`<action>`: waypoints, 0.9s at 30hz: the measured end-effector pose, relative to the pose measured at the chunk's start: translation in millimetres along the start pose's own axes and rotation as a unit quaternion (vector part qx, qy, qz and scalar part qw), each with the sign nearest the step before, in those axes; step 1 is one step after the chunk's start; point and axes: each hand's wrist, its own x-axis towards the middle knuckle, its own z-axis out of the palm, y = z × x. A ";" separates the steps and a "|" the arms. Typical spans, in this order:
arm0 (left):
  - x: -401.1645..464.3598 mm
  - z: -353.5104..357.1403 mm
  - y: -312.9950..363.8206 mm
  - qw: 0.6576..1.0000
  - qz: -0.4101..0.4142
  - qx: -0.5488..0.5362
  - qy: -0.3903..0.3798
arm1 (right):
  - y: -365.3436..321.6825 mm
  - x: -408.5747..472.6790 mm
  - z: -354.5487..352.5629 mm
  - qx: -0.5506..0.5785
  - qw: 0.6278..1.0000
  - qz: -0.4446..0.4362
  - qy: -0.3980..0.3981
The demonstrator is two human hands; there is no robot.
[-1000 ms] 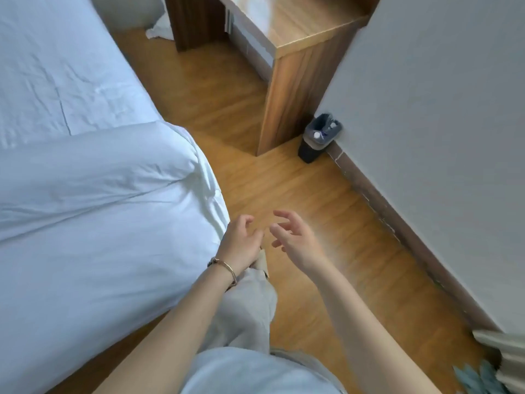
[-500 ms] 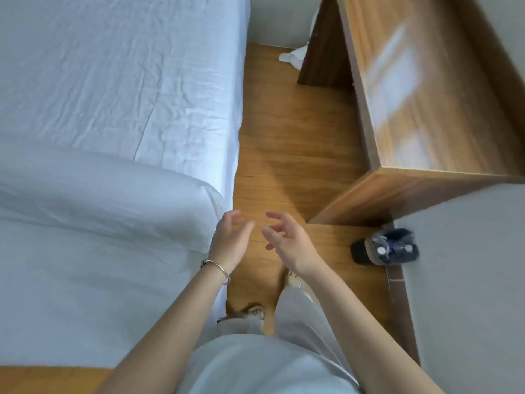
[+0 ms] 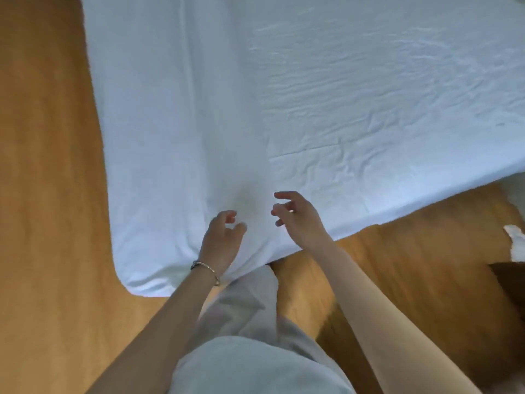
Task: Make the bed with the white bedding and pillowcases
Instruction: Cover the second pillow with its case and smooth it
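View from above a bed corner. The white sheet [image 3: 298, 95], a matte woven cloth with no print, label or lettering that can be read, covers the mattress and falls over its edges; its top surface is finely creased toward the far right side, while the draped side panel near the rounded corner lies smoother. The corner itself is soft and curved, sitting just in front of the person's legs. The left hand [image 3: 220, 245], with a thin metal bracelet [image 3: 206, 267] round the wrist, hovers against the hanging cloth just above the corner, its fingers loosely curled and spread, gripping nothing. The right hand [image 3: 298, 220] is held beside it, over the sheet near the bed's near edge, fingers relaxed and parted, likewise holding nothing; whether either hand touches the fabric cannot be told. The wooden floor [image 3: 48, 194], warm brown with a straight lengthwise grain, runs along both sides of the corner. Pale grey trousers [image 3: 247, 305] of soft cloth reach up to the sheet's lower hem. A small crumpled white scrap [image 3: 515, 243] lies on the floor by the right edge.
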 end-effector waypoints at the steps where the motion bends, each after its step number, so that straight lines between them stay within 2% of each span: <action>1: 7.1 -1.3 -5.2 0.999 -0.009 -0.011 0.050 | -6.8 19.4 1.7 -0.026 0.999 -0.020 -0.033; 3: 24.3 2.5 -16.9 0.993 -0.030 0.000 0.115 | -16.0 58.9 7.1 -0.094 0.989 -0.063 -0.097; 5: 43.6 9.4 -22.3 0.988 -0.074 0.007 0.133 | -22.3 95.4 11.9 -0.219 0.953 -0.120 -0.171; 8: 69.3 20.7 -18.0 0.981 -0.142 -0.037 0.124 | -33.1 140.7 15.1 -0.420 0.839 -0.220 -0.266; 10: 81.9 25.6 -9.9 0.969 -0.206 -0.073 0.111 | -40.9 162.4 15.2 -0.501 0.761 -0.287 -0.295; 12: 90.1 29.7 -1.6 0.959 -0.259 -0.069 0.095 | -47.6 178.3 15.9 -0.536 0.701 -0.358 -0.306; 16: 102.0 45.3 10.1 0.941 -0.325 0.024 0.088 | -58.4 207.9 24.1 -0.542 0.600 -0.464 -0.362; 20: 105.2 70.2 21.2 0.920 -0.343 0.087 0.169 | -83.4 237.8 41.5 -0.570 0.496 -0.494 -0.430; 25: 97.2 133.0 44.8 0.889 -0.326 0.150 0.286 | -100.0 238.2 60.3 -0.696 0.296 -0.458 -0.466; 27: 96.9 161.7 52.6 0.874 -0.312 0.175 0.328 | -96.4 233.0 62.3 -0.727 0.239 -0.435 -0.475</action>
